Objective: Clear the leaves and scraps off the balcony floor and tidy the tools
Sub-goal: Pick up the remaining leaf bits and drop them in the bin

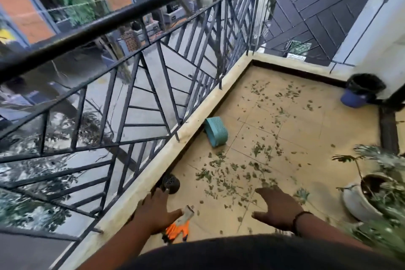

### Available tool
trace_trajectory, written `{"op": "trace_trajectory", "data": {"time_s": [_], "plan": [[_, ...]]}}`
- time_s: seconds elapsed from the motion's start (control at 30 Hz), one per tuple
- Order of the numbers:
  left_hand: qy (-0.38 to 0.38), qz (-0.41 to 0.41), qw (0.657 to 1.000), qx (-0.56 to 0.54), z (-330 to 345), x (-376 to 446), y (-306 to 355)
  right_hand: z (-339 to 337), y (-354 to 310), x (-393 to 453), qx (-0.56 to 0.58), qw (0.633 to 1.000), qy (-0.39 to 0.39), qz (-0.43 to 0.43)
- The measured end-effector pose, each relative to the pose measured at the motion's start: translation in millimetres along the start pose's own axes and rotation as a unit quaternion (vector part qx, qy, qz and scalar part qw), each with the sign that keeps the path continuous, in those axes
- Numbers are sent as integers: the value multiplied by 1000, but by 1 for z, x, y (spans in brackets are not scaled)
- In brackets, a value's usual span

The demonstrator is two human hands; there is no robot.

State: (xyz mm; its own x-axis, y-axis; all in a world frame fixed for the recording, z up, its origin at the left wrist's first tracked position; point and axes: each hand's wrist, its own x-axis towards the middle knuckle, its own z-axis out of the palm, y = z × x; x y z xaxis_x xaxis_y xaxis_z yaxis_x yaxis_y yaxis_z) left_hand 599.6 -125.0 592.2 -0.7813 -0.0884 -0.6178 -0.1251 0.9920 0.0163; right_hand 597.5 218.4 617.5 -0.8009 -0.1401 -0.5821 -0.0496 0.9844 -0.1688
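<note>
Both hands, left hand (154,210) and right hand (277,208), spread empty; next, grasp the orange-and-grey work gloves (178,227) below the left (scattered green leaves (230,177) unswept).

Left hand (154,210) and right hand (277,207) outstretched, fingers spread, empty.

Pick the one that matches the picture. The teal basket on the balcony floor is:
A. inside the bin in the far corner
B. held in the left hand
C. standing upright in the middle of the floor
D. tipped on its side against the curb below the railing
D: the teal basket lies tipped on its side by the curb under the railing, apart from both hands and from the bin.
</note>
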Motion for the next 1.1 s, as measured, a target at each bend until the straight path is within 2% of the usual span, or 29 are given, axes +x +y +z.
{"op": "trace_trajectory", "data": {"time_s": [0.17, 0.33, 0.47, 0.63, 0.77, 0.87, 0.93, 1.1], "plan": [[-7, 23, 998, 54, 16, -21, 40, 2, 45, -5, -13, 1000, -21, 1], [-1, 54, 996, 78, 11, -22, 43, 22, 61, -1, -2, 999, -31, 27], [-23, 71, 992, 100, 11, -5, 32, 42, 57, 1, 17, 997, -36, 65], [-61, 134, 978, 149, 19, 30, 5, 81, 29, -8, 89, 983, -45, 155], [-89, 182, 964, 174, 45, 52, -25, 144, -6, -11, 140, 962, -115, 204], [-155, 150, 966, 142, 86, 57, -38, 179, -28, -1, 133, 951, -195, 200], [-197, 120, 966, 117, 120, 64, -45, 199, -38, 13, 100, 954, -227, 166], [-200, 57, 976, 68, 198, 93, -46, 276, -44, 70, 99, 954, -271, 79]]}}
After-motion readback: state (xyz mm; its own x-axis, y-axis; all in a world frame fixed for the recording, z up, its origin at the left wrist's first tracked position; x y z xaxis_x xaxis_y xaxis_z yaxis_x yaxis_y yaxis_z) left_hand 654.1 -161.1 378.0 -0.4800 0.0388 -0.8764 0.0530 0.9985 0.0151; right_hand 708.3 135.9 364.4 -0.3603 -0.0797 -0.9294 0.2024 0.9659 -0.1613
